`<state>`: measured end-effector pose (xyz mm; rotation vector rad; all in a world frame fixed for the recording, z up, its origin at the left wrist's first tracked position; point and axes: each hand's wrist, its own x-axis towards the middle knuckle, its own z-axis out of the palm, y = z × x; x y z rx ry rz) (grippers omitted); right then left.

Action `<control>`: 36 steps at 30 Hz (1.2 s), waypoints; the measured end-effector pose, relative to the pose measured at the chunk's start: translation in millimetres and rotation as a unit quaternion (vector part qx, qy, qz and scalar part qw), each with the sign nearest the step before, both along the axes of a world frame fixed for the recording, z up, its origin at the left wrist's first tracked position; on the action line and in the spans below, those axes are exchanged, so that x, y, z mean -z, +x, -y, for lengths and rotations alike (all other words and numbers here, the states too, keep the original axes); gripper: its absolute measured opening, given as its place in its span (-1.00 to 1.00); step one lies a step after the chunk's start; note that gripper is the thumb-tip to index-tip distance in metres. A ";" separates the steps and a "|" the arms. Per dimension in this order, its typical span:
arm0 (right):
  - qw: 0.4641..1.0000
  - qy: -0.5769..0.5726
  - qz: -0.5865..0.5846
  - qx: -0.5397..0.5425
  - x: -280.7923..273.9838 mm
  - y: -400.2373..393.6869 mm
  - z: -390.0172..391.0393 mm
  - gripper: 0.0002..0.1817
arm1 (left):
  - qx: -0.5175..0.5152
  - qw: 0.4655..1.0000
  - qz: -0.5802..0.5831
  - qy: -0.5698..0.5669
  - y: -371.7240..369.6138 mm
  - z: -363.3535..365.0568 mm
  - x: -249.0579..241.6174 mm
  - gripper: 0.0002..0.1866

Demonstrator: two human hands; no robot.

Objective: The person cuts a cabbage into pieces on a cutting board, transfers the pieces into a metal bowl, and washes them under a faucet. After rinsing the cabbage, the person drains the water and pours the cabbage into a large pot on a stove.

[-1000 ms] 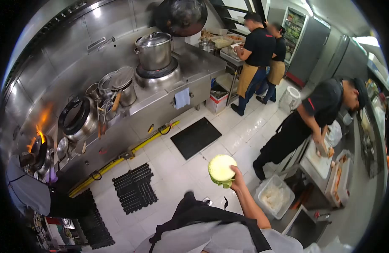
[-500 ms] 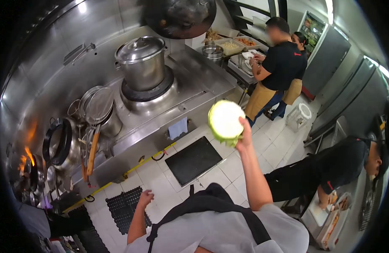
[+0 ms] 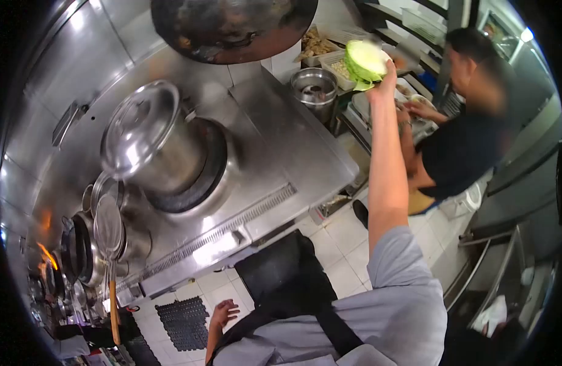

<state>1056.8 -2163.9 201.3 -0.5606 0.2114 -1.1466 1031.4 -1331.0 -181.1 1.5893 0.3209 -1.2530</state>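
My right hand (image 3: 384, 82) is raised on a stretched arm, its fingers closed round a cut cabbage (image 3: 361, 62). The cabbage has a pale flat face and green outer leaves. It is held up in front of the food trays at the back, near a co-worker's hands but apart from them. My left hand (image 3: 225, 312) hangs low by my side, above the floor, with its fingers loosely apart and nothing in them. Nearest to it are a black perforated mat (image 3: 182, 323) and the black apron (image 3: 281, 308) I wear.
A large lidded pot (image 3: 165, 152) stands on the stove (image 3: 275, 152) to the left. A wok (image 3: 238, 30) hangs above. A metal container (image 3: 314, 91) sits by the stove's far corner. A co-worker (image 3: 454, 152) works at the back right. Strainers (image 3: 110, 226) and an open flame (image 3: 48, 256) are left.
My right hand has carried the cabbage forward and up, towards the trays. I have moved closer to the stove's far end and the co-worker. My left hand remains low and free.
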 end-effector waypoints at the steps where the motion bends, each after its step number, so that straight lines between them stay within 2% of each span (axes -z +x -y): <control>1: 0.999 0.028 -0.018 0.000 13.5 15.5 44.6 -0.41 | -0.040 0.998 -0.044 -0.008 2.1 20.2 -7.7 -0.65; 2: 0.999 0.014 -0.016 -0.024 39.5 29.4 98.0 -0.41 | -0.058 0.997 -0.050 0.005 5.2 48.8 -16.9 -0.61; 5: 0.994 0.077 -0.074 -0.021 106.1 58.9 215.8 -0.35 | -0.085 0.995 -0.053 0.022 22.3 127.7 -48.1 -0.49; 7: 0.974 0.162 -0.156 0.024 140.4 74.1 278.8 -0.29 | -0.109 0.992 -0.051 0.040 36.2 169.9 -62.2 -0.46; 8: 0.963 0.184 -0.190 0.050 152.5 82.4 300.8 -0.23 | -0.095 0.993 -0.046 0.050 44.0 173.8 -51.1 -0.39; 11: 0.926 0.182 -0.322 0.079 156.1 106.2 319.8 -0.36 | 0.068 0.993 0.015 0.098 63.2 164.7 -38.5 -0.36; 12: 0.922 0.180 -0.332 0.087 164.6 115.2 330.4 -0.26 | 0.117 0.972 0.039 0.201 64.3 167.4 -36.9 -0.38; 13: 0.928 0.168 -0.322 0.087 182.1 124.1 346.2 -0.25 | 0.121 0.969 0.051 0.208 64.2 161.7 -43.8 -0.41; 15: 0.940 0.141 -0.299 0.083 215.2 144.4 374.2 -0.21 | 0.003 0.980 -0.057 0.189 68.8 139.0 -44.6 -0.39; 17: 0.878 0.112 -0.448 0.122 208.5 154.8 372.9 -0.30 | -0.044 0.973 -0.083 0.209 61.3 125.6 -52.6 -0.40; 18: 0.811 0.017 -0.570 0.128 204.3 153.5 371.0 -0.37 | -0.037 0.972 -0.065 0.223 53.6 125.2 -61.9 -0.43; 19: 0.721 -0.083 -0.675 0.132 204.2 149.6 370.7 -0.45 | -0.007 0.968 -0.027 0.249 43.7 122.9 -66.3 -0.45; 21: 0.777 -0.135 -0.584 0.193 224.9 147.4 382.9 -0.57 | -0.001 0.965 -0.020 0.263 27.0 119.7 -69.7 -0.42; 23: 0.848 -0.065 -0.476 0.226 252.0 142.8 406.8 -0.58 | -0.045 0.968 -0.070 0.235 14.1 113.2 -65.0 -0.44; 24: 0.904 -0.028 -0.398 0.156 219.3 120.8 367.8 -0.59 | -0.037 0.974 -0.077 0.209 9.8 96.2 -41.7 -0.42; 26: 0.928 -0.051 -0.323 0.182 183.3 92.0 300.9 -0.61 | -0.063 0.987 -0.080 0.124 -12.2 72.7 -9.0 -0.35; 27: 0.941 -0.102 -0.276 0.169 186.1 74.9 286.6 -0.58 | -0.006 0.998 -0.030 0.062 -26.3 55.0 24.9 -0.31; 28: 0.951 -0.152 -0.225 0.151 188.5 56.8 272.4 -0.52 | 0.081 0.980 0.026 0.179 -33.8 76.5 14.6 -0.39; 29: 0.929 -0.161 -0.292 0.160 152.9 43.1 227.9 -0.48 | 0.079 0.986 0.014 0.146 -42.0 68.6 38.8 -0.42; 30: 0.901 -0.183 -0.325 0.220 94.6 36.6 140.3 -0.61 | 0.153 0.968 0.024 0.195 -49.6 70.3 58.6 -0.37; 31: 0.912 -0.185 -0.275 0.242 80.4 30.1 99.2 -0.57 | 0.158 0.961 0.010 0.227 -38.9 106.9 7.3 -0.30; 32: 0.919 -0.265 -0.220 0.193 95.8 16.4 106.6 -0.56 | 0.129 0.973 0.084 0.170 -61.7 92.2 44.9 -0.32; 33: 0.956 -0.230 -0.176 0.039 131.2 5.9 164.2 -0.52 | 0.113 0.968 0.034 0.223 -46.0 135.1 -36.8 -0.46; 34: 0.946 -0.303 -0.100 -0.058 90.4 1.4 64.1 -0.56 | 0.129 0.979 0.021 0.155 -54.3 120.5 -9.5 -0.23; 35: 0.907 -0.286 0.043 -0.305 99.8 -3.2 56.5 -0.38 | 0.085 0.984 0.024 0.156 -67.2 113.8 14.1 -0.23; 36: 0.885 -0.323 0.066 -0.328 60.5 5.5 -40.4 -0.46 | 0.048 0.986 0.027 0.155 -79.1 109.4 5.4 -0.26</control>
